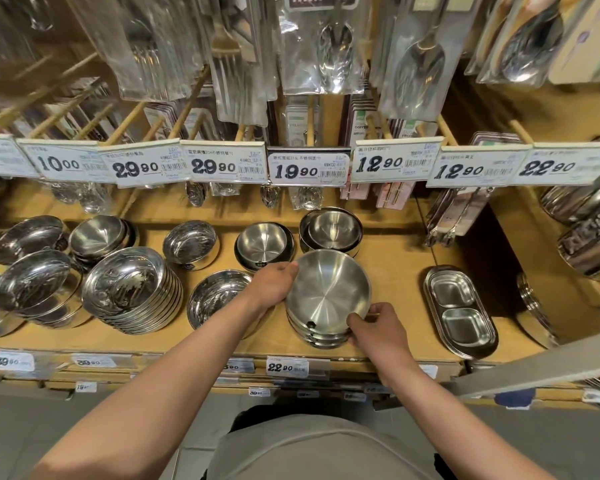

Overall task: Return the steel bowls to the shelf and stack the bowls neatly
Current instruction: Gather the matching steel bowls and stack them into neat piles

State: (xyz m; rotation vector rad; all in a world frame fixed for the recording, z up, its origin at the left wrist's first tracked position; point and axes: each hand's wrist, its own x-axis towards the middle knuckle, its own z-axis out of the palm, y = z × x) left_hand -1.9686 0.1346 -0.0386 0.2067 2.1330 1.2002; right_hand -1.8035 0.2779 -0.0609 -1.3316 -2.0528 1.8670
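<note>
Head view: stack of steel bowls (328,299) sits near the front edge of the wooden shelf (395,265). Left hand (274,285) wraps the stack's left side, right hand (378,327) pinches its near-right rim. Just behind the stack: two more bowl stacks (331,228). Right of it: a two-compartment steel tray (459,310). Left: a shallow dish (219,299).

We note bare shelf board (400,271) right of the bowl stack (328,299), bounded by the divided tray (459,311); hanging price tags (307,167) restrict overhead access.
</note>
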